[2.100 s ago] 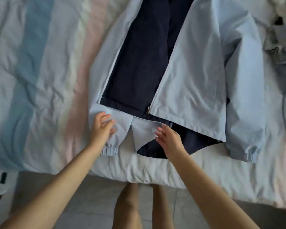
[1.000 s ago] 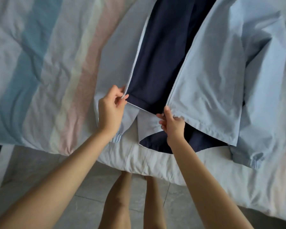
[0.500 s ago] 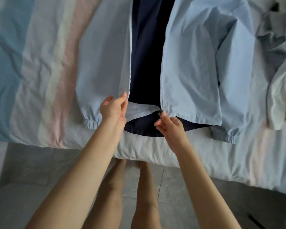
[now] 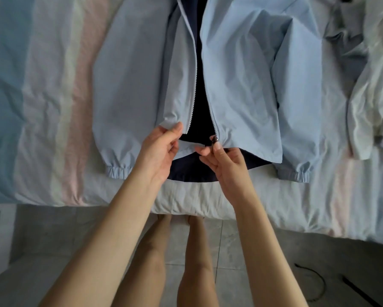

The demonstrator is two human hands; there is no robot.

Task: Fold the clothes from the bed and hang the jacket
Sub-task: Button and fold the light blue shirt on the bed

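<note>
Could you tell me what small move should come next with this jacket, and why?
Probably bring the front edge held by the left hand across to the zipper slider pinched by the right hand: the jacket lies unzipped, bottom ends close together.

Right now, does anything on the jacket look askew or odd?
Nothing damaged. The jacket lies unzipped, navy lining showing below its hem. The left hand and right hand pinch the two zipper ends, not yet joined.
</note>
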